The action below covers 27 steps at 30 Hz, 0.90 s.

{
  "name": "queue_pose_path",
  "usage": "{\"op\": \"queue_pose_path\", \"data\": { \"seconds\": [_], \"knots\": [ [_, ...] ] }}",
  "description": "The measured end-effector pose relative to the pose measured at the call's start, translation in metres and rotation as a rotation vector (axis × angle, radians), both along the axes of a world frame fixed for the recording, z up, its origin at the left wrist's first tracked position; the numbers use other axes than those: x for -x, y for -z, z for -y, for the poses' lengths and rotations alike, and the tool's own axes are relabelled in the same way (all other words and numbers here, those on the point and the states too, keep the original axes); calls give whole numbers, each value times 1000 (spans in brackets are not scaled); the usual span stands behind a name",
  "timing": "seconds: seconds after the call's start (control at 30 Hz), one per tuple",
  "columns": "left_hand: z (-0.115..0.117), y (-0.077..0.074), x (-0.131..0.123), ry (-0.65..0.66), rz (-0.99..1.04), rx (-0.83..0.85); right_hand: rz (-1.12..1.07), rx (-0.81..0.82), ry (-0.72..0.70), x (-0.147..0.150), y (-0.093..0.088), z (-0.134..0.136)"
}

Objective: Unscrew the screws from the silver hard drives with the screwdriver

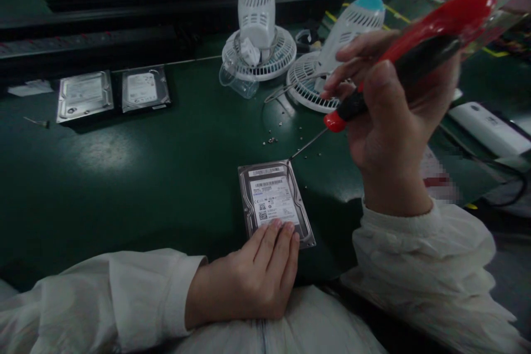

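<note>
Hard drive (274,194) lies partly hidden under the flat left hand (259,274), the right hand (396,110) gripping a screwdriver (427,58).

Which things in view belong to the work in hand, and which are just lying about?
In the work:
labelled hard drive, under the left hand
screwdriver, gripped by the right hand, tip at the drive's far-right corner
small metal bits, perhaps screws

Lying about:
two other hard drives
two white fans
clear plastic container
</note>
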<state>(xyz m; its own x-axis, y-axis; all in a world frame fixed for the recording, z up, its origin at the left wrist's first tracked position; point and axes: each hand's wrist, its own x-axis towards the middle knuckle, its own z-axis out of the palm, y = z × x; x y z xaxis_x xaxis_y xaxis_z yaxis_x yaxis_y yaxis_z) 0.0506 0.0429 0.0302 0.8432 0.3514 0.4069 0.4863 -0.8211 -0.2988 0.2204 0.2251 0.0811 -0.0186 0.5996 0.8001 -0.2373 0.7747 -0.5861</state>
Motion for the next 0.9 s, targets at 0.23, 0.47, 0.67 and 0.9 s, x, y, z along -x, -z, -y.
{"op": "queue_pose_path", "data": {
  "seconds": [0.23, 0.47, 0.67, 0.9],
  "knots": [
    [0, 0, 1, 3, 12, 1, 11, 223, -207, -9, -10, 2],
    [1, 1, 1, -4, 9, 12, 50, -31, -17, -2, 1, 3],
    [1, 1, 1, -2, 10, 14, 53, 169, -133, -7, -4, 4],
    [0, 0, 0, -3, 6, 7, 34, -26, -6, 0, 0, 2]
  ]
}}
